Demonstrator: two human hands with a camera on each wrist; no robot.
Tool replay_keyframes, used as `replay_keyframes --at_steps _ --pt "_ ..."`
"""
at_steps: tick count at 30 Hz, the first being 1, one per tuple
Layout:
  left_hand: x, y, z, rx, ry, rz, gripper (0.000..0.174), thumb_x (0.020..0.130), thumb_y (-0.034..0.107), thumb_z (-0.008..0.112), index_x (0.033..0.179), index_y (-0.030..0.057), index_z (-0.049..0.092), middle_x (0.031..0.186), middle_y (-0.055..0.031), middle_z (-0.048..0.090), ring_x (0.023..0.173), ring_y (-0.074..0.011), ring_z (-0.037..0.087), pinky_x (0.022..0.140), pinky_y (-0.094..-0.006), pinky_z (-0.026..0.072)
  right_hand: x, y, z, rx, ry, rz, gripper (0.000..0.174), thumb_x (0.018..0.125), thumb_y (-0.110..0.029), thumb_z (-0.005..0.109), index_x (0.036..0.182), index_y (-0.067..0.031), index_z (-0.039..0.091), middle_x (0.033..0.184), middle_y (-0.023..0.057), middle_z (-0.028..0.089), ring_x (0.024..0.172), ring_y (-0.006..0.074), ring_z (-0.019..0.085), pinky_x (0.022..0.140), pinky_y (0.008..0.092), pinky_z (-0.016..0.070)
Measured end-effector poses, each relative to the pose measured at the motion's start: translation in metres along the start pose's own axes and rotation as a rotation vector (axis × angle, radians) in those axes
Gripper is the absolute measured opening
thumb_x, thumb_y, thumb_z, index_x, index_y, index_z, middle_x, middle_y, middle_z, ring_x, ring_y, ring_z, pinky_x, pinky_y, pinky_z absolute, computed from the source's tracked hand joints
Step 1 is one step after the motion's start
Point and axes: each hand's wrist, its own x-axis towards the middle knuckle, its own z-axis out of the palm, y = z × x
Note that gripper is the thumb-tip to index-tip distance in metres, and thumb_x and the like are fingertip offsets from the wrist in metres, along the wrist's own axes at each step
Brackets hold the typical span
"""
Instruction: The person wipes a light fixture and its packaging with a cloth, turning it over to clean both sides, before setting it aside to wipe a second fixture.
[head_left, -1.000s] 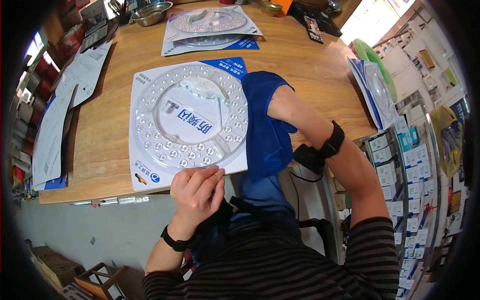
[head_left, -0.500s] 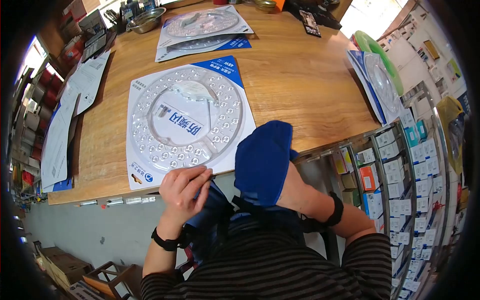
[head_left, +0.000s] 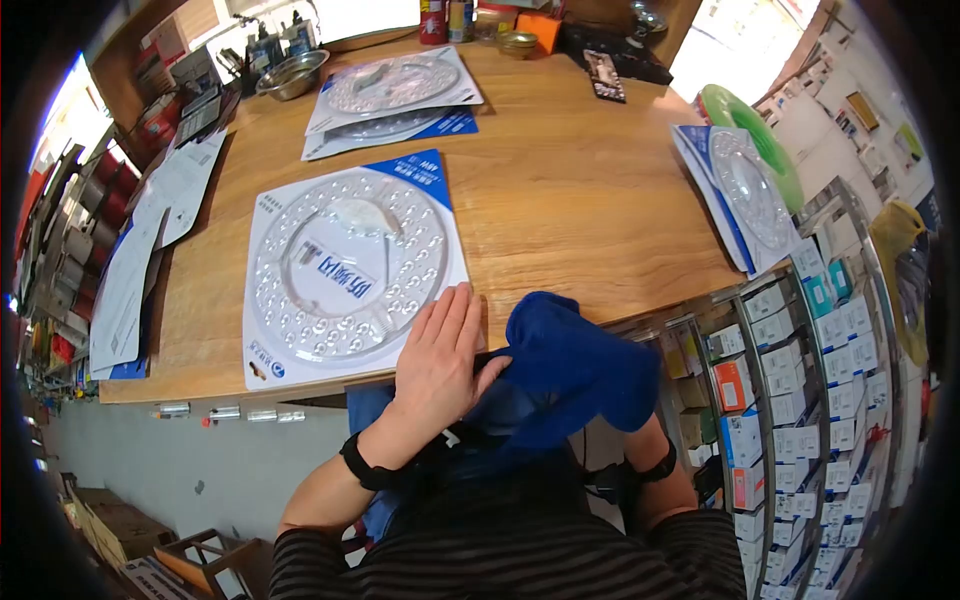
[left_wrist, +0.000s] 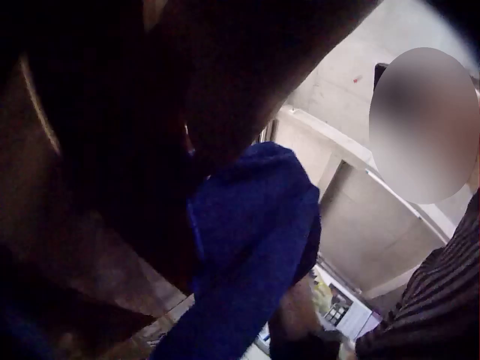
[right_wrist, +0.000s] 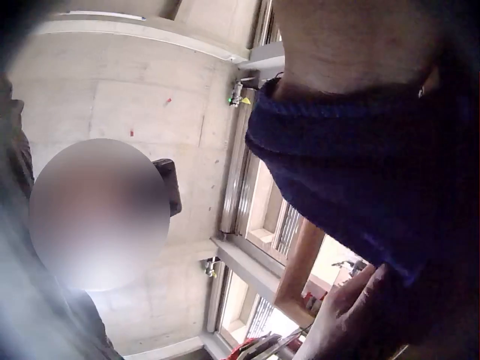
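A ring-shaped LED lamp panel in a clear blister pack on a white and blue card (head_left: 350, 270) lies at the table's front edge. My left hand (head_left: 435, 350) lies on the card's right front corner, fingers straight and together, thumb spread toward a blue cloth (head_left: 585, 365). The cloth covers my right hand, held low in front of the body just off the table edge; only its wrist (head_left: 648, 440) shows in the head view. In the left wrist view the cloth (left_wrist: 255, 217) wraps past the right wrist (left_wrist: 296, 311). The right fingers are hidden, so I cannot tell their grip.
More blister-packed lamp panels (head_left: 395, 85) are stacked at the back, and another pack (head_left: 740, 195) stands at the right edge beside a green ring-shaped roll (head_left: 755, 140). White cards (head_left: 150, 220) lie at left. A phone (head_left: 605, 77) and metal bowl (head_left: 293, 76) sit farther back.
The right hand with the cloth has come off the pack's right side, down toward the body. The left hand has moved from the pack's front edge rightward and uncurled onto its corner.
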Motion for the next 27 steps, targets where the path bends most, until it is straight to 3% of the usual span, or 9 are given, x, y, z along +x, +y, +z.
replay_keyframes --at_steps 7,12,14,17,18,20,22,26,27 --pt "-0.001 -0.003 -0.011 -0.003 -0.044 0.099 0.074 0.073 0.032 0.076 0.13 -0.0044 0.048 0.133 -0.0248 0.05 0.123 -0.0378 0.049 0.105 -0.0437 0.0375 0.017 -0.012 -0.002 0.239 0.001 -0.157 0.025 0.078 -0.003 0.068 0.101 0.0022 0.062 0.098 0.0105 0.063 0.088 0.0198 0.06 0.076 0.0344 0.0481" --pt "-0.009 -0.01 -0.015 -0.286 0.069 0.067 0.065 0.074 0.01 0.07 0.132 -0.0037 0.046 0.118 -0.0244 0.058 0.107 -0.0363 0.059 0.093 -0.0398 0.0469 0.04 -0.064 0.002 0.166 0.03 -0.322 0.031 0.074 -0.007 0.071 0.103 0.0015 0.064 0.093 0.0125 0.065 0.084 0.0233 0.064 0.073 0.0315 0.0504" --pt "-0.016 -0.015 -0.01 -0.283 0.124 0.041 0.064 0.074 0.005 0.067 0.133 -0.0037 0.045 0.115 -0.0239 0.059 0.103 -0.0364 0.06 0.089 -0.0397 0.0487 0.045 -0.056 0.019 -0.211 -0.134 -0.315 0.025 0.076 -0.009 0.068 0.099 -0.0001 0.064 0.094 0.0128 0.064 0.091 0.024 0.063 0.082 0.0367 0.0475" --pt "-0.02 -0.017 -0.006 -0.285 0.217 0.017 0.061 0.074 -0.003 0.06 0.133 -0.0038 0.044 0.11 -0.0235 0.061 0.096 -0.0364 0.062 0.082 -0.0395 0.0511 0.027 -0.008 0.074 -0.168 0.075 -0.545 0.027 0.078 -0.011 0.067 0.103 -0.0018 0.063 0.1 0.015 0.062 0.101 0.0278 0.06 0.096 0.0424 0.0404" --pt "-0.023 -0.019 -0.008 -0.283 0.202 0.0 0.06 0.074 -0.002 0.062 0.132 -0.004 0.046 0.111 -0.0229 0.061 0.098 -0.0358 0.062 0.084 -0.0394 0.051 0.023 -0.009 0.075 -0.124 -0.004 -0.512 0.033 0.084 -0.016 0.064 0.113 -0.0019 0.059 0.113 0.0181 0.059 0.112 0.0315 0.054 0.105 0.0455 0.033" --pt "-0.022 -0.018 -0.01 -0.281 0.188 -0.025 0.058 0.074 0.0 0.063 0.13 -0.0043 0.048 0.112 -0.0223 0.062 0.1 -0.0351 0.062 0.085 -0.0393 0.0509 0.03 -0.039 0.052 -0.179 -0.084 -0.517 0.036 0.089 -0.018 0.059 0.12 -0.0008 0.054 0.121 0.0167 0.055 0.117 0.0315 0.051 0.108 0.0437 0.0305" --pt "-0.014 -0.013 -0.015 -0.177 0.164 0.125 0.05 0.073 0.004 0.068 0.121 -0.0022 0.057 0.115 -0.0193 0.062 0.104 -0.0324 0.062 0.088 -0.0385 0.0504 0.023 -0.041 0.037 -0.231 -0.164 -0.514 0.04 0.093 -0.019 0.055 0.127 0.0002 0.05 0.129 0.0153 0.052 0.121 0.0315 0.048 0.111 0.042 0.0279" --pt "-0.016 -0.02 -0.013 -0.106 0.145 0.182 0.038 0.073 0.01 0.071 0.109 0.0006 0.065 0.116 -0.0152 0.064 0.107 -0.0295 0.062 0.091 -0.0377 0.0496 -0.008 0.012 0.022 1.015 0.224 0.178 0.033 0.099 -0.015 0.044 0.126 0.0005 0.053 0.123 0.0129 0.056 0.113 0.0235 0.054 0.104 0.034 0.0393" --pt "-0.018 -0.025 -0.015 -0.115 0.133 0.205 0.035 0.073 0.011 0.072 0.106 0.0015 0.067 0.114 -0.0144 0.065 0.107 -0.0288 0.063 0.091 -0.0376 0.0497 -0.01 0.016 0.014 1.012 0.224 0.183 0.033 0.099 -0.015 0.044 0.126 0.0005 0.053 0.123 0.0129 0.056 0.113 0.0235 0.054 0.104 0.034 0.0393"
